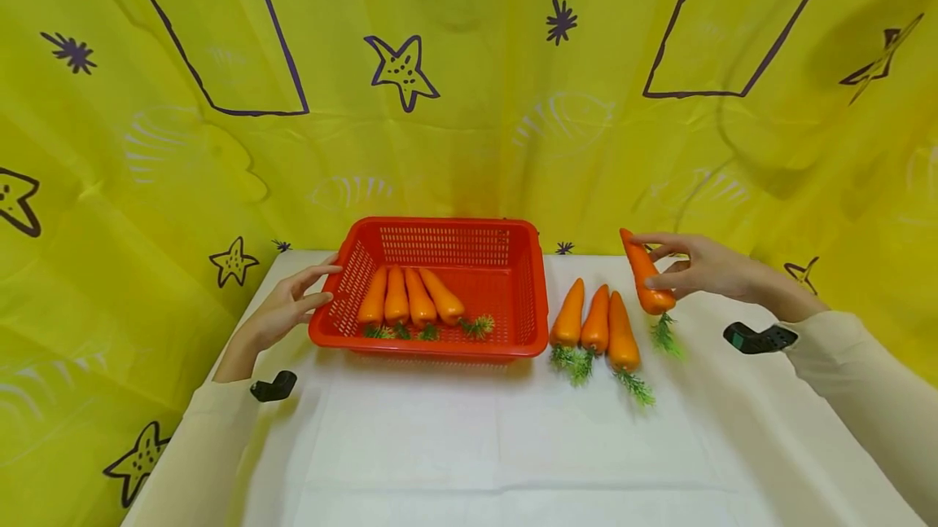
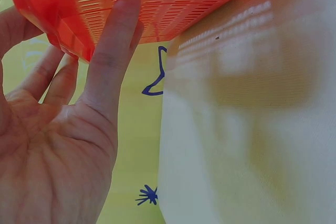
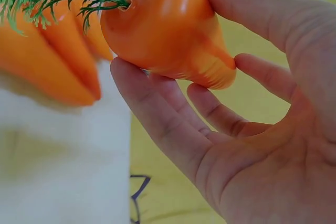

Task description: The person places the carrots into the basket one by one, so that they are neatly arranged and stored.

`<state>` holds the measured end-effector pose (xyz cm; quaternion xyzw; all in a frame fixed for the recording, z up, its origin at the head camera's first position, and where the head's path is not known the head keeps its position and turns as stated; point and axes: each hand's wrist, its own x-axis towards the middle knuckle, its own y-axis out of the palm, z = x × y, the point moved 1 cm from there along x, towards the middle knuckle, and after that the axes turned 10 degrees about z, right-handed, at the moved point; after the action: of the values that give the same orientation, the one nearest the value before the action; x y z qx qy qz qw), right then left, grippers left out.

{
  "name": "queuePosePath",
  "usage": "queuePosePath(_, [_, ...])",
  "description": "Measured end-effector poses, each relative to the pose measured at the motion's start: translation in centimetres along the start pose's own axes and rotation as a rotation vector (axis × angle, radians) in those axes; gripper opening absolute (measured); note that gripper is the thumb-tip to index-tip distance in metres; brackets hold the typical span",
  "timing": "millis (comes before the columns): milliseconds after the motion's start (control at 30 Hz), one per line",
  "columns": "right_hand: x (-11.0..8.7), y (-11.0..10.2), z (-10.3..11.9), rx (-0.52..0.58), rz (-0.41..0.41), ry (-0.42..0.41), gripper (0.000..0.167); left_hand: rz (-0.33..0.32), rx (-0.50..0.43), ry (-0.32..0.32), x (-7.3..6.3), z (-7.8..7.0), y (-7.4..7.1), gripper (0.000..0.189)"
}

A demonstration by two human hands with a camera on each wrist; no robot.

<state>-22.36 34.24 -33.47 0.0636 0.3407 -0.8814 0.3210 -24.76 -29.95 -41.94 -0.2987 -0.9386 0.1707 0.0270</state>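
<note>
At nine o'clock of red basket, left hand, fingers relaxed, touching its side. Inside, toward nine o'clock, four carrots. Just beside basket's three o'clock side, three carrots on white table. Farther right, right hand gripping raised carrot, tip at eleven o'clock.

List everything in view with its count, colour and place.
Backdrop: 1, yellow with dark star drawings, behind and to the sides
Table: 1, white, in front of the backdrop
Basket: 1, red, on the table
Carrots in the basket: 4, orange with green tops, toward its left side
Loose carrots: 3, orange with green tops, right of the basket
Held carrot: 1, orange with green top, in the right hand
Small devices: 2, black, one near each sleeve
Sleeves: 2, cream, both forearms
Left hand: 1, bare, at the basket's left side
Right hand: 1, bare, holding a carrot
</note>
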Motion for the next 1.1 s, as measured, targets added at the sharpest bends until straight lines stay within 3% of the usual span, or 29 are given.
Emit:
queuePosePath(367, [2.4, -0.5, 4.8, -0.066, 0.029, -0.055, 0.077, -0.008, -0.011, 0.002, -0.1, 0.1, 0.1, 0.049])
queuePosePath(567, [4.1, -0.2, 7.1, -0.024, 0.066, -0.076, 0.077, -0.015, 0.014, -0.010, 0.0, 0.0, 0.1, 0.049])
queuePosePath(1100, [11.2, 2.1, 12.4, 0.013, 0.152, -0.165, 0.071, -0.025, 0.014, -0.024, 0.1, -0.3, 0.3, 0.049])
